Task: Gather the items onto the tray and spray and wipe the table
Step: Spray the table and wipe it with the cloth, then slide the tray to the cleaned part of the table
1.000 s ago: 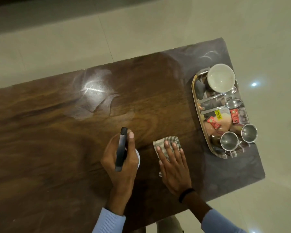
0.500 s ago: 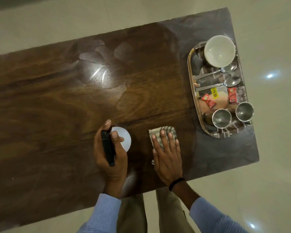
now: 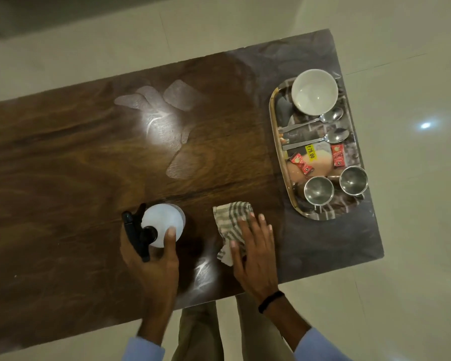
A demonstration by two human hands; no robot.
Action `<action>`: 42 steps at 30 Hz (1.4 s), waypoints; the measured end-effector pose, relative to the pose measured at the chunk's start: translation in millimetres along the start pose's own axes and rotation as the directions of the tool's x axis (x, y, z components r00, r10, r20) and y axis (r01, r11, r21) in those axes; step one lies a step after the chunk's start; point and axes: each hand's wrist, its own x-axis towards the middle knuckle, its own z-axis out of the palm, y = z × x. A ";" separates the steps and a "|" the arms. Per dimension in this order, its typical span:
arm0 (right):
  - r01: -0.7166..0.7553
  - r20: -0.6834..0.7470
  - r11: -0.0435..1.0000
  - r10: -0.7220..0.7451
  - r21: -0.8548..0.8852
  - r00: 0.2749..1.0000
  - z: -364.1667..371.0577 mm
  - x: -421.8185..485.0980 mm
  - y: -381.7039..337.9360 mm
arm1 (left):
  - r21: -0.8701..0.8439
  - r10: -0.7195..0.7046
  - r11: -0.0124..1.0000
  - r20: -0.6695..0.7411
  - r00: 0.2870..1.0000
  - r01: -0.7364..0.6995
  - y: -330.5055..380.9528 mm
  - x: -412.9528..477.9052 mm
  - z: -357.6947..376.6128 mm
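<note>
My left hand [image 3: 151,267] grips a white spray bottle [image 3: 164,222] with a black trigger head, standing upright on the dark wooden table [image 3: 63,178] near its front edge. Beside it to the right lies a striped green-and-white cloth [image 3: 231,217], with my right hand [image 3: 255,254] flat on its lower part. The metal tray [image 3: 277,152] sits at the table's right end. It holds a white bowl [image 3: 314,91], two spoons [image 3: 323,118], two steel cups [image 3: 318,190], red sachets [image 3: 301,164] and a price-tagged packet.
Pale wet patches [image 3: 164,121] shine on the tabletop left of the tray. The table's front edge runs just below my hands, with my legs and cream floor tiles [image 3: 414,230] beyond it. The tray lies close to the right edge.
The spray bottle now stands upright on the table with more of its white body showing. My right hand slid a little down and right on the cloth. The view shifted.
</note>
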 end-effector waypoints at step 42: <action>-0.256 0.100 0.010 0.904 0.967 0.415 -113.5 68.8 132.9 | 0.179 0.025 0.922 0.859 0.511 -0.345 243.3 167.8 295.0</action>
